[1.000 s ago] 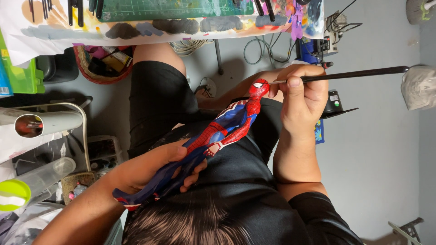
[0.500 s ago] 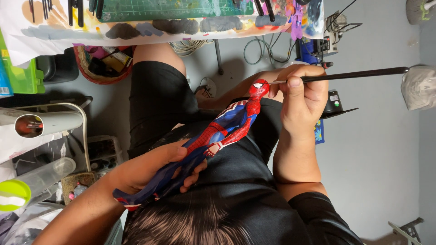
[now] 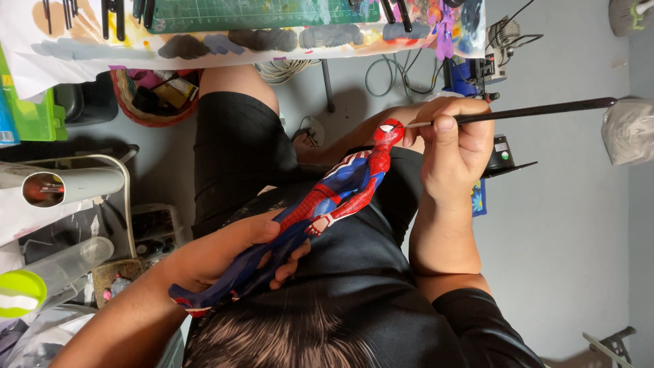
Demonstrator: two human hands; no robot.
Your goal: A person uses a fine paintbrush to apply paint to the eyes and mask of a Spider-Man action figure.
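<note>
Left hand (image 3: 225,255) grips the figure's (image 3: 327,197) legs, head aimed up-right toward the right hand's (image 3: 453,146) pinched paintbrush (image 3: 538,109).

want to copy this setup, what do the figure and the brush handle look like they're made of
The red and blue figure looks like moulded plastic with a painted, slightly glossy coat: soft highlights, crisp colour edges. The paintbrush has a thin dark handle, likely lacquered wood or plastic; the look leaves that open. The left hand grips the figure's legs; the right hand holds the brush.

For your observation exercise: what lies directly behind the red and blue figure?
Behind the figure lie the person's black shorts and black shirt. The left hand covers its legs.
</note>
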